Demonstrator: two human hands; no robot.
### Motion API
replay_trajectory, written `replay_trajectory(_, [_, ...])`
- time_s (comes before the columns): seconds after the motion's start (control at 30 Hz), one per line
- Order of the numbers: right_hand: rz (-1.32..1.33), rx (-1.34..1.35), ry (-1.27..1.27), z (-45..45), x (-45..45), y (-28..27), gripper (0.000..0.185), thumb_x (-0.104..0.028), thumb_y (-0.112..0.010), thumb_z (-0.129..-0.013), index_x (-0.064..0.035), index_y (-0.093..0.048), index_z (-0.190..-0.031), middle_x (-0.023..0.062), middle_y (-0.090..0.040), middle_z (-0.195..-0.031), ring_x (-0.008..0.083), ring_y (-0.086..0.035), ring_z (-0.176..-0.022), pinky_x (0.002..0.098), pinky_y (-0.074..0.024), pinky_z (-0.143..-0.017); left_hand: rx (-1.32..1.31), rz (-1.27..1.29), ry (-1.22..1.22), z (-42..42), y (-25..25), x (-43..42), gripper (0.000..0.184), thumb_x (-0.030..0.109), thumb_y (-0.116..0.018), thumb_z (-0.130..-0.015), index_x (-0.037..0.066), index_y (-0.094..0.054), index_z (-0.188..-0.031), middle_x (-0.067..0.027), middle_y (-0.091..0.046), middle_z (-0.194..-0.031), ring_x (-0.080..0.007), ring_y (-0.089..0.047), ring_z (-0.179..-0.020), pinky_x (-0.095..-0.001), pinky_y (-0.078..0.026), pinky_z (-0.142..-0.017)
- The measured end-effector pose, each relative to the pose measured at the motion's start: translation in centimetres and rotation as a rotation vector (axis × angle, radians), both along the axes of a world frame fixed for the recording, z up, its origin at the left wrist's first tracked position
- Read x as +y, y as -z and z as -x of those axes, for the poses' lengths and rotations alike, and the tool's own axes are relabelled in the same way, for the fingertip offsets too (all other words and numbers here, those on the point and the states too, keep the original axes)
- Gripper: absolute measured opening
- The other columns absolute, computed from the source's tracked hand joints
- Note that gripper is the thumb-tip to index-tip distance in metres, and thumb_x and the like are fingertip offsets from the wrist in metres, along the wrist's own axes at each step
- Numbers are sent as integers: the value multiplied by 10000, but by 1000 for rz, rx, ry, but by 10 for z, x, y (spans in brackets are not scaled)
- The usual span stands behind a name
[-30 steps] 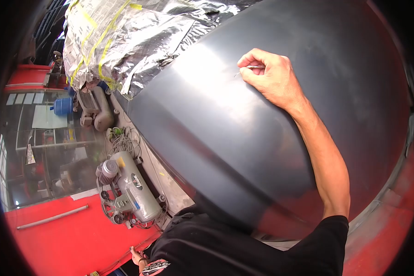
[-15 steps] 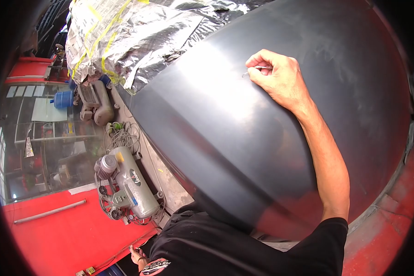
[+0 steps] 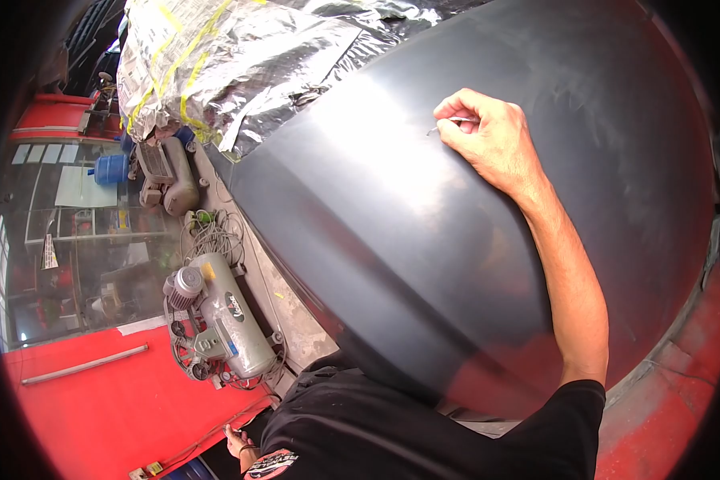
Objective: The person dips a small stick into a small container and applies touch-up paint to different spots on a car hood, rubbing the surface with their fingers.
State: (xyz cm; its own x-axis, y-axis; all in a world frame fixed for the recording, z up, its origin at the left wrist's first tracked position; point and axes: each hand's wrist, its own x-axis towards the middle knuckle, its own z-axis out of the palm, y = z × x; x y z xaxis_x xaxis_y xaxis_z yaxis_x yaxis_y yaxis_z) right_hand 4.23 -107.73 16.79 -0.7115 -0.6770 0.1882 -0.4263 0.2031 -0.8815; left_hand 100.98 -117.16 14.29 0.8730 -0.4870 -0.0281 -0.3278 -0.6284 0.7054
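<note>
A dark grey, glossy car hood (image 3: pixel 360 224) fills the middle and right of the view, with a bright patch of reflected light on it. Just over that bright patch, my right hand (image 3: pixel 492 140) is closed in a pinch. A thin, needle-like tool (image 3: pixel 433 130) pokes out from its fingertips; most of it is hidden, and I cannot tell whether the tip touches the hood. Low at my side, near the bottom edge, my left hand (image 3: pixel 236 442) is small in view with its fingers curled in. Whatever it grips is too small to make out.
Crinkled plastic and paper with yellow tape (image 3: pixel 240 64) cover the area beyond the hood. Left of it stand a grey air compressor (image 3: pixel 236 316), a second, dusty compressor (image 3: pixel 172 180), coiled hoses (image 3: pixel 216 238) and a blue water jug (image 3: pixel 110 170). A red wall (image 3: pixel 104 408) with a window runs alongside.
My right hand has shifted slightly right, and the tip of the thin tool has moved with it. My left hand stays in about the same place.
</note>
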Motion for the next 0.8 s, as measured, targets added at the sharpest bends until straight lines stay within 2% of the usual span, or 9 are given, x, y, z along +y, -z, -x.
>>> replay_trajectory(0.2, [42,-96,7,0,2,-1,232,-189,-796,-881,-53,-820,-1067,55,-823,-973,149,-740,-882,325,-617,-863,18,0,7,-9,4,0,487,629,-880,-840,221,-616,-819,67,-599,-691,-111,-623,-565,-254,-376,-488])
replay_trajectory(0.8, [17,-67,6,-1,3,-3,205,-176,-788,-897,-48,-819,-1055,36,-813,-936,133,-733,-878,314,-615,-868,108,24,42,-34,11,14,547,626,-933,-793,201,-653,-995,48,-653,-857,-136,-694,-644,-261,-419,-468])
